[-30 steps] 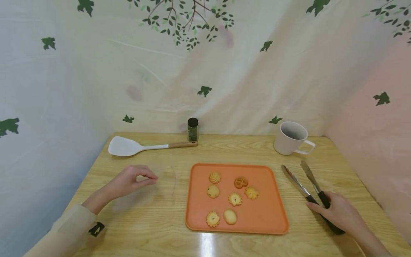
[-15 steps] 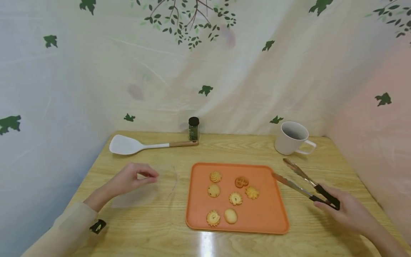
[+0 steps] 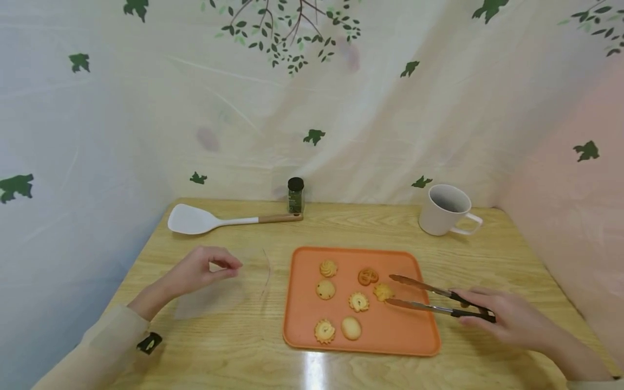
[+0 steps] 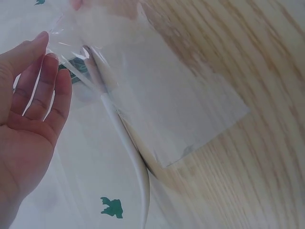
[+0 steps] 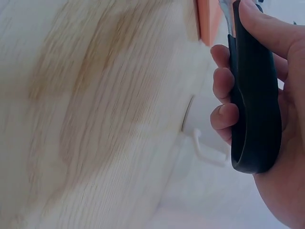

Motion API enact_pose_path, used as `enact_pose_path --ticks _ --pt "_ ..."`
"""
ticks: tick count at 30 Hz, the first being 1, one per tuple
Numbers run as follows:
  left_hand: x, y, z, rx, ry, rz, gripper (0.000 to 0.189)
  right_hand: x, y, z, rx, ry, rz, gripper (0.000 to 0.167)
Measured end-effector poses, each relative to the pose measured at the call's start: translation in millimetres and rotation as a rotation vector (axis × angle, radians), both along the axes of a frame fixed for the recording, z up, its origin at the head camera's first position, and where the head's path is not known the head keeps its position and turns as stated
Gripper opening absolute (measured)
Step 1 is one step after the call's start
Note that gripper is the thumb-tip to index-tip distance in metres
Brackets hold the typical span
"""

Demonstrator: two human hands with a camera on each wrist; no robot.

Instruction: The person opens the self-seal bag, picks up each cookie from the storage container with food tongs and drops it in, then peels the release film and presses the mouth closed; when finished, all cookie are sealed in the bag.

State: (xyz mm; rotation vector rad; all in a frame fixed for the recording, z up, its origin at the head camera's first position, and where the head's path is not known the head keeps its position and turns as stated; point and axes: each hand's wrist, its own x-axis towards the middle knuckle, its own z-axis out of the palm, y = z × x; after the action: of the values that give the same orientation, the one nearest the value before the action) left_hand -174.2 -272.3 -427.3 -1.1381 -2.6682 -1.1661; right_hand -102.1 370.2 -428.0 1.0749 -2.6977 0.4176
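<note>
My left hand (image 3: 202,271) pinches the edge of a clear plastic bag (image 4: 186,100) between thumb and fingertips, and the bag hangs over the wood left of the tray. In my right hand (image 3: 512,319) are metal tongs (image 3: 439,310), gripped by their black handles (image 5: 257,95). The tongs' arms stand apart, reaching over the right side of an orange tray (image 3: 409,336). Their tips are close to a flower-shaped cookie (image 3: 383,292); whether they touch it I cannot tell. Beside it lies a pretzel-shaped cookie (image 3: 368,276). Several other cookies, among them a plain oval one (image 3: 351,328), are spread over the tray.
A white spatula (image 3: 192,220) with a wooden handle lies at the back left of the table (image 3: 234,357). Behind its handle end stands a black-capped spice jar (image 3: 295,195). A white mug (image 3: 441,214) is at the back right. Printed cloth (image 3: 244,135) hangs around the table.
My right hand has raised the tongs and swung them leftward from the table to over the tray's right part. The left hand with the bag has stayed nearly in place.
</note>
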Motion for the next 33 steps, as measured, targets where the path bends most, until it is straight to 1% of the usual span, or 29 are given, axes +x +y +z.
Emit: enact_pose_path --ticks 4,9,13,19,24,27,33 --pt "0.2 0.1 -1.4 -0.005 0.012 -0.010 0.015 -1.5 -5 -0.9 0.005 -0.011 0.000 0.058" --pt "-0.5 0.5 -3.4 -0.003 0.013 -0.022 0.016 -2.8 -6 -0.7 0.016 -0.053 -0.017 0.054" --pt "-0.7 0.2 -4.6 -0.002 0.012 -0.024 0.016 -3.9 -8 -1.0 0.023 -0.076 -0.010 0.051" --pt "-0.2 -0.5 -5.5 -0.009 -0.005 -0.016 0.014 -4.5 -12 -2.8 0.001 -0.048 0.000 0.050" --pt "0.5 -1.2 -5.9 0.002 -0.015 -0.025 0.013 -3.7 -13 -3.3 0.007 -0.023 -0.020 0.050" --pt "0.8 -1.7 -6.2 0.007 -0.015 -0.030 0.013 -3.2 -12 -3.8 0.004 -0.027 -0.028 0.049" --pt "0.8 -2.6 -5.9 0.003 -0.012 -0.030 0.012 -2.9 -9 -5.5 -0.010 -0.021 -0.011 0.051"
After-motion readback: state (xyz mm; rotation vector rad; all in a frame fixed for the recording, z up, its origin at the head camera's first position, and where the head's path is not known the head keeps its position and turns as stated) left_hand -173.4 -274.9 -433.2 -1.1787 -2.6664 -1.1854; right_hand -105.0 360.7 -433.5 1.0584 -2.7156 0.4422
